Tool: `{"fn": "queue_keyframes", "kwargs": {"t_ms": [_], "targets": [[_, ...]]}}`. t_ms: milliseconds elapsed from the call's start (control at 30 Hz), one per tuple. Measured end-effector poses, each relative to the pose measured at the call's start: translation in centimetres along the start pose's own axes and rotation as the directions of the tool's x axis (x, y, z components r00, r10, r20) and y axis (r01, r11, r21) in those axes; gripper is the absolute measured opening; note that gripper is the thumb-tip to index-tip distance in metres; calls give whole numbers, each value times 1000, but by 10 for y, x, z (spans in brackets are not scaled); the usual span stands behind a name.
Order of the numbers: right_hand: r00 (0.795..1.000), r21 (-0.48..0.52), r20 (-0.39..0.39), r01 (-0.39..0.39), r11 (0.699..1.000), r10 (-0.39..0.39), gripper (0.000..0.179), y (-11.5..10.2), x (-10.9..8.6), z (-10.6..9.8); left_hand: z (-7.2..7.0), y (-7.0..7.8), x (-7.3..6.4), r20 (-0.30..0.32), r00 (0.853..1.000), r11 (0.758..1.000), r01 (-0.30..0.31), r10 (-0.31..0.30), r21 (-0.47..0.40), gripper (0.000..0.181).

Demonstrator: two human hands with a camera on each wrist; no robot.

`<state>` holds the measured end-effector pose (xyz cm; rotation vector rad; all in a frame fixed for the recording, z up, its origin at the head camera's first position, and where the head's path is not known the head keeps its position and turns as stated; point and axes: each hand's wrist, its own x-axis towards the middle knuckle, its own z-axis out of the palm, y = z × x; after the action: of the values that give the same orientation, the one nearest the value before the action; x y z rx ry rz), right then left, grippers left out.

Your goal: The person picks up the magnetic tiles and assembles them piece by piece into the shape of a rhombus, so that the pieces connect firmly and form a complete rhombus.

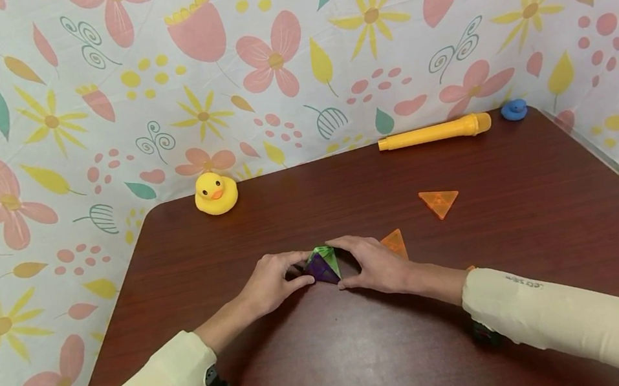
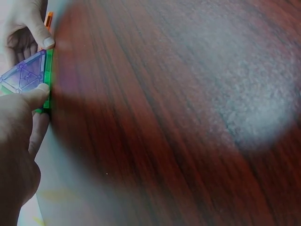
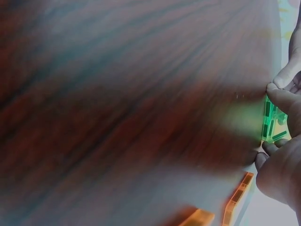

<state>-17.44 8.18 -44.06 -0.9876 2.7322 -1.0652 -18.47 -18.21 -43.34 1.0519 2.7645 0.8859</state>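
Note:
A small pyramid of translucent magnetic tiles stands on the table between the two hands. Its purple triangle tile (image 1: 322, 271) faces the head camera, and a green triangle tile (image 1: 328, 257) forms the right side. The left hand (image 1: 270, 283) pinches the left side, thumb low on the purple face and fingers behind. From the right, the right hand (image 1: 376, 264) holds the pyramid between its thumb at the lower corner and its fingers at the top. In the left wrist view the purple tile (image 2: 24, 75) has a green edge (image 2: 48, 70) beneath it. The far faces are partly hidden.
One orange triangle tile (image 1: 395, 243) lies just behind the right hand, another orange triangle tile (image 1: 439, 203) farther back. An orange bit shows beside the right sleeve (image 1: 535, 300). Along the back edge are a yellow duck (image 1: 215, 193), a yellow toy microphone (image 1: 435, 132) and a blue duck (image 1: 514, 109).

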Motion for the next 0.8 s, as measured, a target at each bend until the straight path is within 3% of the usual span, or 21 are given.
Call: {"fn": "queue_keyframes", "kwargs": {"t_ms": [367,800], "targets": [[1000,9,-1,-16,1000,16,81,-2,0,-1,2,-1,1,-22,999,999,-42,42,34,44],[999,-7,27,-30,1000,30,82,2,-4,-12,-5,0,1,28,999,998,-18,16,57,51]]}}
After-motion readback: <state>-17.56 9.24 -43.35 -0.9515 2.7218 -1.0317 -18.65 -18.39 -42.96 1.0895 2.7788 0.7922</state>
